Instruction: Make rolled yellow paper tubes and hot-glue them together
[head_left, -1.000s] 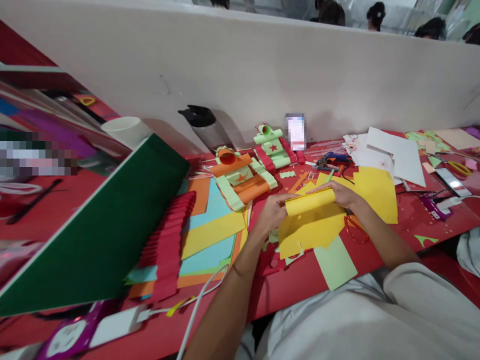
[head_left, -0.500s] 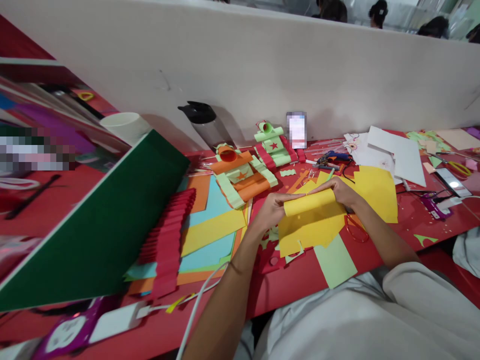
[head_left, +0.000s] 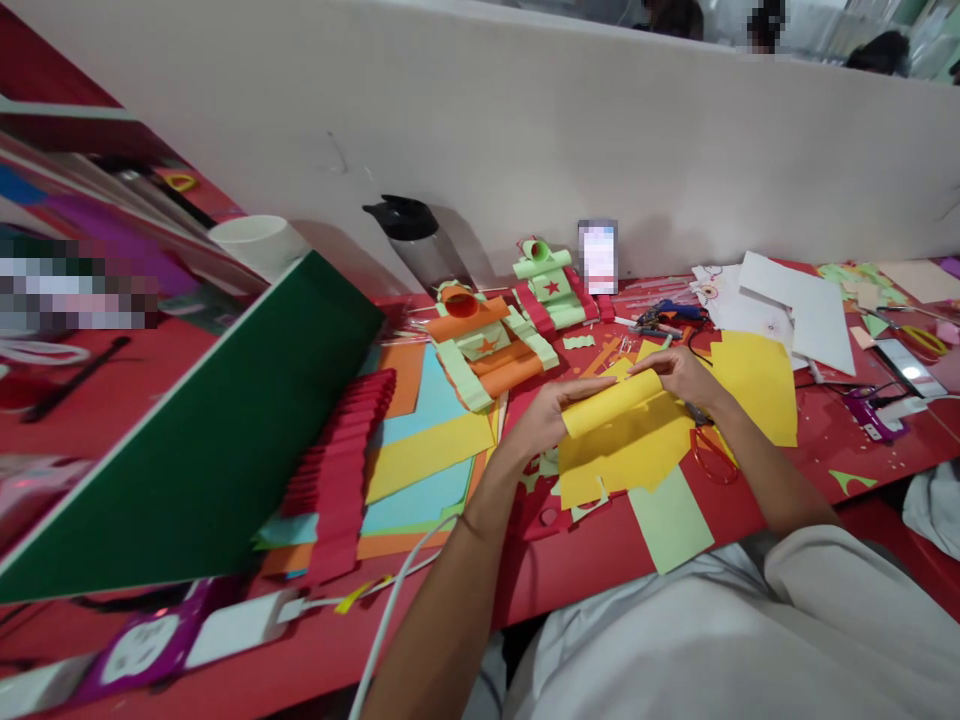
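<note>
A rolled piece of yellow paper (head_left: 613,404) is held between my two hands, above larger yellow sheets (head_left: 600,468) on the red table. My left hand (head_left: 546,412) grips its left end, with fingers stretched along the far side. At the other end, my right hand (head_left: 679,376) has its fingers closed on the roll. Red-handled scissors (head_left: 712,455) lie just below my right wrist, partly hidden. A pale green sheet (head_left: 671,520) lies nearer my body. Beyond my left hand stand an orange-and-green paper model (head_left: 491,345) and a green-and-red one (head_left: 553,285).
To the left, a dark green board (head_left: 202,440) leans beside pleated red paper (head_left: 341,480) and coloured sheets (head_left: 420,460). A white cable (head_left: 397,610) runs by my left forearm. A flask (head_left: 420,245) and a phone (head_left: 598,257) stand against the white partition (head_left: 480,120).
The yellow roll has tilted slightly, its right end now higher, and my right hand has shifted a little along it. The whole view has moved slightly.
</note>
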